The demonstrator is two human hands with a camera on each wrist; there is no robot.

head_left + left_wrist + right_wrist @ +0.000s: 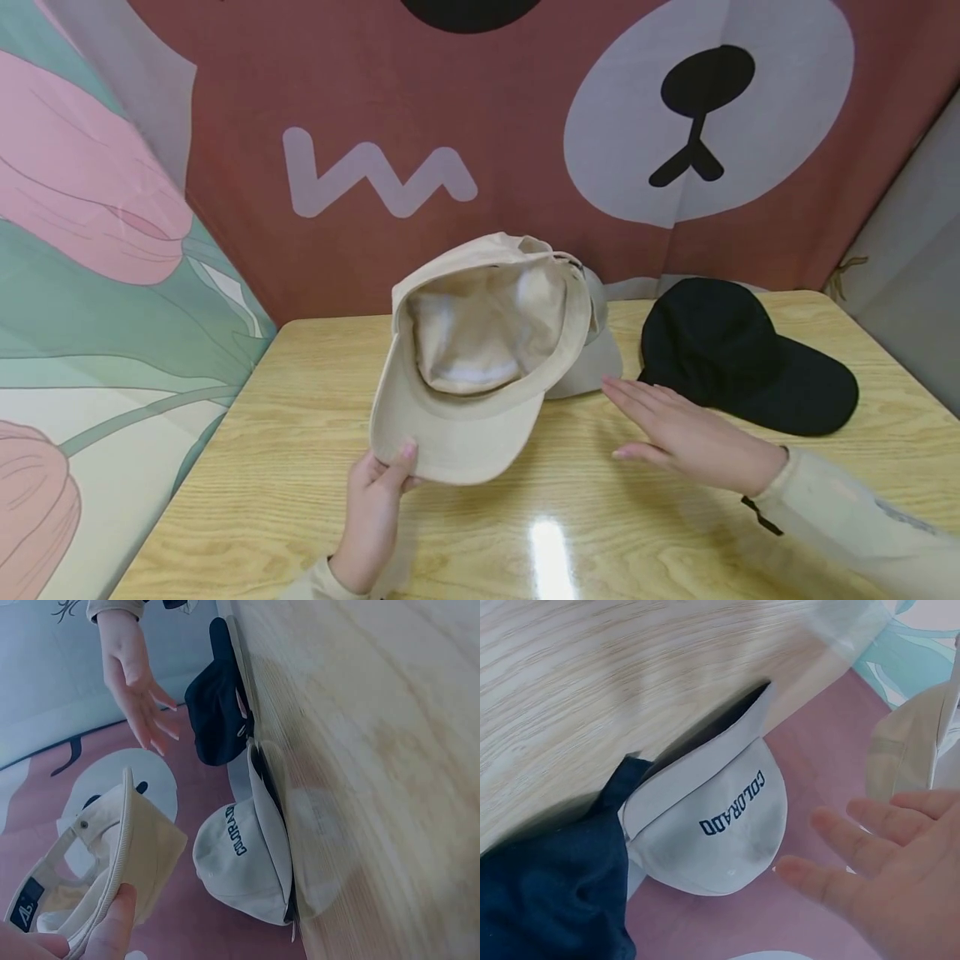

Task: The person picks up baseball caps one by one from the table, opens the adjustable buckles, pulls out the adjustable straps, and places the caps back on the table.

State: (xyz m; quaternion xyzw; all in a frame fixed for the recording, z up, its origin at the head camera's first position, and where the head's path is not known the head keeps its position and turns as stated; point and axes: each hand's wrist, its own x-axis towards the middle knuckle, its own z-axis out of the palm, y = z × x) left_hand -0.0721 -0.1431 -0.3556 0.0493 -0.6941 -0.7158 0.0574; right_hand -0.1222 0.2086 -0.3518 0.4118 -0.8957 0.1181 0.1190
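My left hand [377, 508] pinches the brim of a beige baseball cap [461, 437], thumb on the brim's underside. The cap is held up off the table, its hollow inside turned toward me in the head view. In the left wrist view, its back strap [56, 859] and a dark label [27, 904] show. My right hand [686, 433] is held out with straight fingers and holds nothing, to the right of the beige cap. Partly hidden behind that cap sits a light grey cap [592, 367]; the right wrist view shows COLORADO lettering on this grey cap [742, 832].
A black cap [712, 350] lies at the right of the wooden table [300, 417], brim pointing right. Directly behind the table hangs a printed cloth [525, 150] with a bear's face. A tulip-patterned cloth [90, 208] hangs at the left.
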